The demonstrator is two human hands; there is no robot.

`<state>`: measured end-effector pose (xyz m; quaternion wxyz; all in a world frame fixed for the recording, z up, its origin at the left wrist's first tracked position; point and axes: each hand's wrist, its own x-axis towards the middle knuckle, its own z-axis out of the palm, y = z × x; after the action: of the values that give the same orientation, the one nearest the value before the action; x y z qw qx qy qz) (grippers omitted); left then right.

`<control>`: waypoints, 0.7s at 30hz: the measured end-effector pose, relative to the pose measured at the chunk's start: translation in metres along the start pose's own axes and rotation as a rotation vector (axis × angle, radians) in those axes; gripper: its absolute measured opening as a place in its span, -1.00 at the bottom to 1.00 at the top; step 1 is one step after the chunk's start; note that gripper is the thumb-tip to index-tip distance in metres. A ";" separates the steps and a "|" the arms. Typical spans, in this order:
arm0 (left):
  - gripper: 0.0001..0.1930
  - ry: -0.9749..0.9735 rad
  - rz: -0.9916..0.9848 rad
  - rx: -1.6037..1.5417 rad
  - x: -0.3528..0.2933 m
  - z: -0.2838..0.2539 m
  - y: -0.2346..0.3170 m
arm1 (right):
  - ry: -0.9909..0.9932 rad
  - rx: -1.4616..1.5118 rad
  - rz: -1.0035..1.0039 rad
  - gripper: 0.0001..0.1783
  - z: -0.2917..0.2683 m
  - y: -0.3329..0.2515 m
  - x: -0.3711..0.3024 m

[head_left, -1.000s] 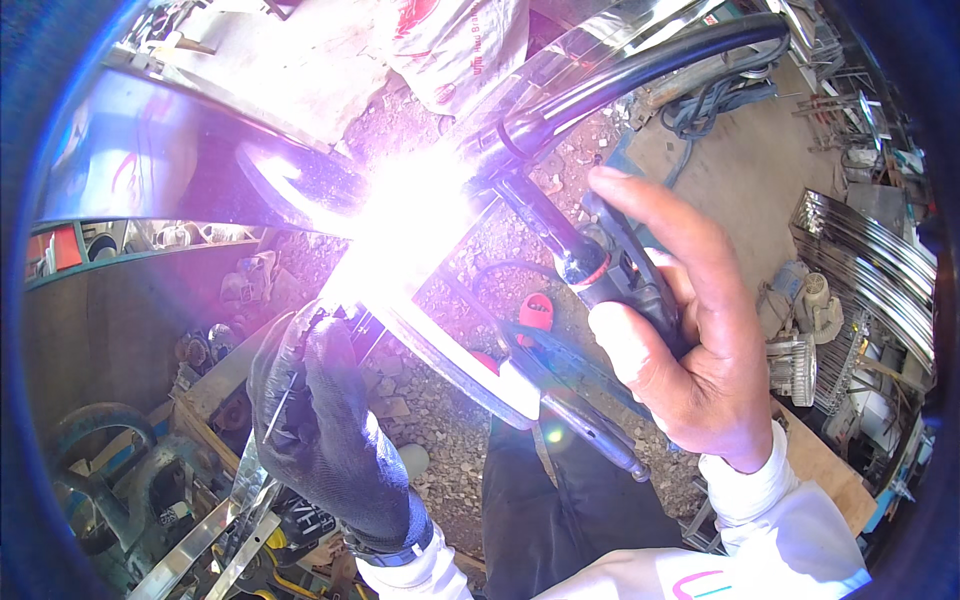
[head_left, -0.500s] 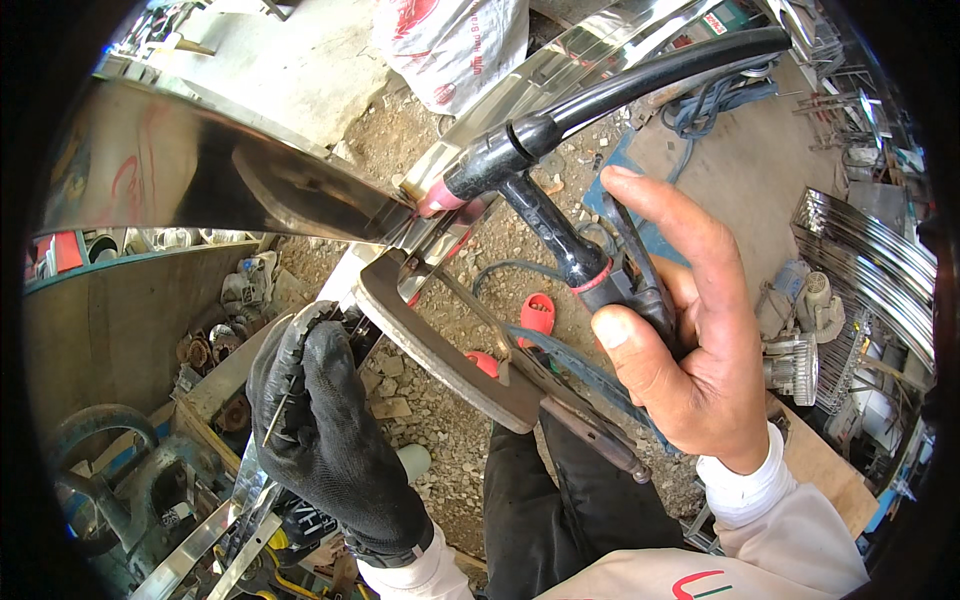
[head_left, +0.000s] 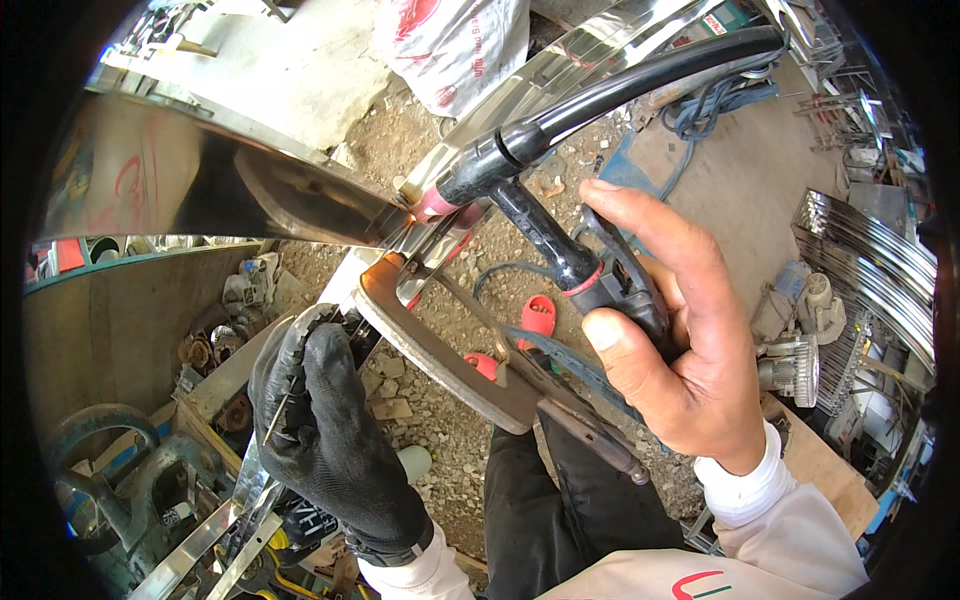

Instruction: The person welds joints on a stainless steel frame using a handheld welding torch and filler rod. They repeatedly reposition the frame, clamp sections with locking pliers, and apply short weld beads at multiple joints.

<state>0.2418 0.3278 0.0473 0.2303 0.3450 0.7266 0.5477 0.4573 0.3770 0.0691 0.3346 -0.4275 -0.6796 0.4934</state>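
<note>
My bare right hand [head_left: 695,350] grips a black TIG welding torch [head_left: 545,230], with the index finger stretched along its switch lever [head_left: 615,240]. The torch's pink nozzle [head_left: 433,205] points at a joint between polished metal pieces, where a small orange glow shows. A locking C-clamp [head_left: 450,350] sits at that joint, its upper end lit orange. In a black glove, my left hand [head_left: 335,440] is closed beside the clamp's jaw, with a thin filler rod [head_left: 282,412] sticking out of its fingers. A shiny metal panel [head_left: 220,175] runs left from the joint.
A white sack [head_left: 455,50] lies beyond the work. Blue cable [head_left: 700,115] is coiled on a board at the far right. Curved shiny metal strips [head_left: 880,270] and motor parts lie at right. Rubble and my red sandals [head_left: 537,316] are below. A dark handwheel [head_left: 100,435] stands at left.
The torch and my right hand have shifted slightly left. An orange glow now shows at the nozzle and on the clamp's upper end. My left hand stays put.
</note>
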 end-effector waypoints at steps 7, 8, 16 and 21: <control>-0.77 0.049 -0.103 -0.130 -0.001 -0.001 0.002 | 0.033 0.061 0.040 -0.28 0.001 -0.001 0.000; -0.76 0.042 -0.047 -0.107 -0.002 -0.002 -0.001 | 0.057 0.059 0.031 -0.27 0.001 0.001 0.000; -0.76 0.017 -0.039 0.008 -0.001 -0.001 0.005 | 0.215 0.244 0.234 -0.23 0.008 -0.002 -0.005; -0.77 0.030 -0.054 0.026 -0.002 0.002 0.004 | 0.232 0.228 0.230 -0.23 0.007 0.003 -0.013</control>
<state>0.2460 0.3282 0.0508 0.2297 0.3199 0.7461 0.5369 0.4568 0.3633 0.0635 0.3983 -0.5157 -0.5228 0.5496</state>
